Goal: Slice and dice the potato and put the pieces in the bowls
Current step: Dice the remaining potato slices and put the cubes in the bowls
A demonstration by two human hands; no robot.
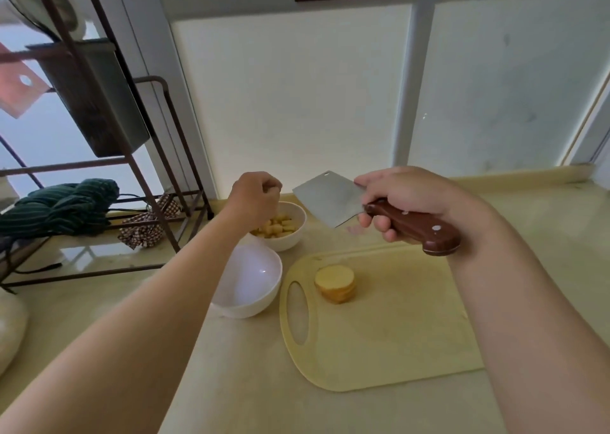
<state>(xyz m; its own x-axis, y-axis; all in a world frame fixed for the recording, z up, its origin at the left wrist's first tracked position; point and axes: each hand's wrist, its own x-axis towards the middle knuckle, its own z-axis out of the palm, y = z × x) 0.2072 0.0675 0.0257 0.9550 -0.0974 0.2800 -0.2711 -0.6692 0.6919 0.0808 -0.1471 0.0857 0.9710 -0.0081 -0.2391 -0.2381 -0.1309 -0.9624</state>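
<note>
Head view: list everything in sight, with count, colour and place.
potato slices: one stack, yellow, on cutting board
cutting board: one, pale yellow, right of the bowls
potato dice: many, yellow, in far bowl
far bowl: one, white, behind near bowl
near bowl: one, white, left of board
cleaver: one, steel blade, brown handle, held beyond board
rack: one, brown, left
green cloth: one, striped, on rack
checked cloth: one, brown-white, at rack's base
left hand: fingers curled, above far bowl
right hand: grips cleaver handle

No writing, label, brand, number or sign can be read anywhere in the head view.
</note>
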